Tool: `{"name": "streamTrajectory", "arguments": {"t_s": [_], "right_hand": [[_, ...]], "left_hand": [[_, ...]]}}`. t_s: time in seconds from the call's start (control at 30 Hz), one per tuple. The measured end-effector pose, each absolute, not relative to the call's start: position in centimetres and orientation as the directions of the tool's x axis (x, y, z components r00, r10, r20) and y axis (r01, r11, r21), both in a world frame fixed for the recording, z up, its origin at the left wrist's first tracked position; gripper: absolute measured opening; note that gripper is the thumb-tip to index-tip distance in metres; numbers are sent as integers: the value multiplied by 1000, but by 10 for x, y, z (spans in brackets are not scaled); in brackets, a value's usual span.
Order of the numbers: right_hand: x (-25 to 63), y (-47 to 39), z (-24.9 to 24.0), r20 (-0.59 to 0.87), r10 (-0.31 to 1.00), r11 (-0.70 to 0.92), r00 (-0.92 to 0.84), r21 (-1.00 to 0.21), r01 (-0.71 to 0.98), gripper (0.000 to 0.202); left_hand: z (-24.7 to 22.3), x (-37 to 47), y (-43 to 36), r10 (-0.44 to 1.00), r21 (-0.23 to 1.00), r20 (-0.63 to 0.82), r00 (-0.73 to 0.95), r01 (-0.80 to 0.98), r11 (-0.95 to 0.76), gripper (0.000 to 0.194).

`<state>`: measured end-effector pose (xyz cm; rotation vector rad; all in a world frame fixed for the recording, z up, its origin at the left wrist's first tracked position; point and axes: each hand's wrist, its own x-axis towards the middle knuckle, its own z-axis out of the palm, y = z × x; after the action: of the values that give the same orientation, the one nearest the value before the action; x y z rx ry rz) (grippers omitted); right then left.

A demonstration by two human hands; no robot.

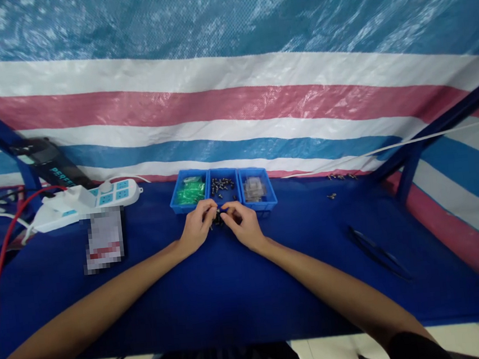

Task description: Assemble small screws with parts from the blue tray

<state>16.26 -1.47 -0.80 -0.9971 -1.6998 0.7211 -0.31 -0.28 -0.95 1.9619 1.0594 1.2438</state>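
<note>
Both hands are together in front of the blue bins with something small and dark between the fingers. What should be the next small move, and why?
Probably keep the left hand steady and finish joining the small dark piece with the right hand. Both hands pinch it together just before the middle bin of dark parts, so nothing new seems needed yet. The piece itself is too small to make out.

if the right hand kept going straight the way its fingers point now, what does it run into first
The right hand points up and left toward the left hand, so it would likely meet the small dark part pinched between them, then the left hand's fingertips. The blue tray lies just beyond, though depth is hard to judge.
</note>
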Motion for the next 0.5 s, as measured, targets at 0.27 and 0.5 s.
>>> {"name": "streamTrajectory", "arguments": {"t_s": [0.27, 0.5], "right_hand": [[162, -14, -10, 471, 863, 505, -183, -809, 300, 19], [161, -14, -10, 461, 861, 507, -214, -804, 310, 18]], "left_hand": [[-11, -5, -2, 838, 755, 472, 273, 365, -544, 16], [-9, -4, -3, 827, 740, 482, 290, 370, -561, 19]]}}
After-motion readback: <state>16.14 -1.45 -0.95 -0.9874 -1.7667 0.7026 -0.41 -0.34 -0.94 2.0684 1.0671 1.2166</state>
